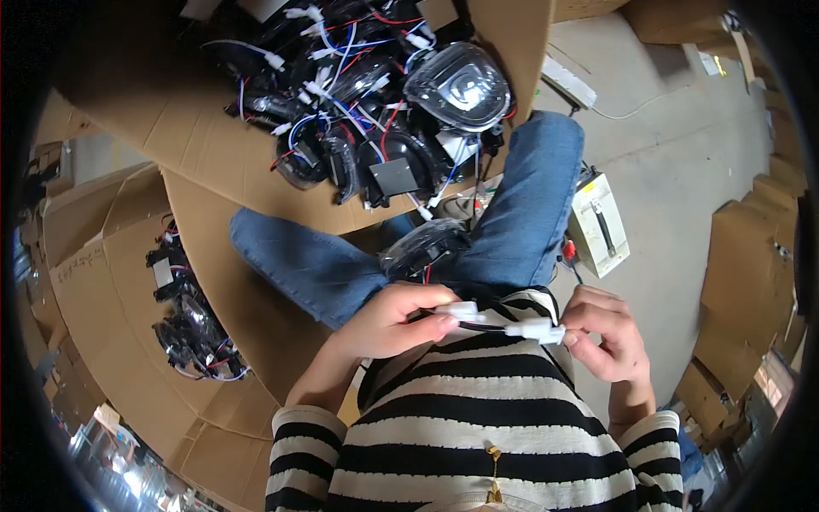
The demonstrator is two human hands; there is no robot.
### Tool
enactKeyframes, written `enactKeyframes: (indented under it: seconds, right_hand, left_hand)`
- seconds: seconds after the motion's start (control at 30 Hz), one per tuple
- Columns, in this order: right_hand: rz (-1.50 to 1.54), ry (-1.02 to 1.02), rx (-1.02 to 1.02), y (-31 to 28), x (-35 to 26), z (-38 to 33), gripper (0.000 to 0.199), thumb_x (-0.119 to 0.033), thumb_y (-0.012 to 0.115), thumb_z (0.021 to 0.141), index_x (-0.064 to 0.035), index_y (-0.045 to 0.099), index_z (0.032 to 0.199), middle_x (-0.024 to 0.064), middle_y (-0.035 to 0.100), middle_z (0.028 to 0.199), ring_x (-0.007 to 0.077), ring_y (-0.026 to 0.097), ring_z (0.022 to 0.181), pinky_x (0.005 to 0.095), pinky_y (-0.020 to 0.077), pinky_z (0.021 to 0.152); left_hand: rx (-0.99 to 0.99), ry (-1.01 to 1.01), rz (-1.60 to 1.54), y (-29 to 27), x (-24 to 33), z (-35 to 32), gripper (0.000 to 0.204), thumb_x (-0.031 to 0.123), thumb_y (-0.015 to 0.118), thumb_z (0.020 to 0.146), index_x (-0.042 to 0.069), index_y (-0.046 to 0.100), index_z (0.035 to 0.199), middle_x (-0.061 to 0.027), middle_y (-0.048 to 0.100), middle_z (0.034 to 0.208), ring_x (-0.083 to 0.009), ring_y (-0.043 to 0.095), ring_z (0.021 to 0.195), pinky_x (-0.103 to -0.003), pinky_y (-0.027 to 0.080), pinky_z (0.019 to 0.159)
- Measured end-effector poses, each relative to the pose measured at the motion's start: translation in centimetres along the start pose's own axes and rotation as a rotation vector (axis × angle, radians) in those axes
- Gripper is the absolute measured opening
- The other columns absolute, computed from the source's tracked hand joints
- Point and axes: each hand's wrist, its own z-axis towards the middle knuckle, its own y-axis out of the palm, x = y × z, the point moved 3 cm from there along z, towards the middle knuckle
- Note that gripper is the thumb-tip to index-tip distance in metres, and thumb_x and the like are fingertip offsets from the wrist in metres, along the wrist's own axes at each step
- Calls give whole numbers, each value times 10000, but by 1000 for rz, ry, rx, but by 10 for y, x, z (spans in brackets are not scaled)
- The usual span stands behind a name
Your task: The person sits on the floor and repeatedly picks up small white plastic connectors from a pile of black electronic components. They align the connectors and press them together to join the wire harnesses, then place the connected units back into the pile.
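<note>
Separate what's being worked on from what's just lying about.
In use:
two white plastic connectors, in left hand and right hand
likely, black clear-covered unit nearest the hands

Apparently lying about:
cream rectangular case with black handle
brown cardboard at right

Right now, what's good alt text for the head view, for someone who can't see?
A person's left grip pinches one white connector and the right grip the end of a second connector, with dark wire between them, before a striped top. A shiny black unit rests between the thighs; beyond, a cardboard box holds many wired black units.
</note>
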Motion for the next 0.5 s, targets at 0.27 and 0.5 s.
enactKeyframes:
  seconds: [0.27,0.5]
  right_hand:
    - [19,-147,6,-7,-20,9,36,-34,563,721,1,553,724,88,499,640,237,469,559,320,360,501]
    - [-38,-169,15,-12,-19,12,36,-31,560,726,4,554,737,87,491,633,237,466,558,320,362,500]
  left_hand:
    - [30,151,104,-3,13,5,121,28,563,767,-4,560,884,-54,562,780,-74,531,651,-197,418,583]
    - [191,69,87,1,9,-1,164,30,592,757,32,574,920,-26,605,761,-74,546,639,-201,424,574]
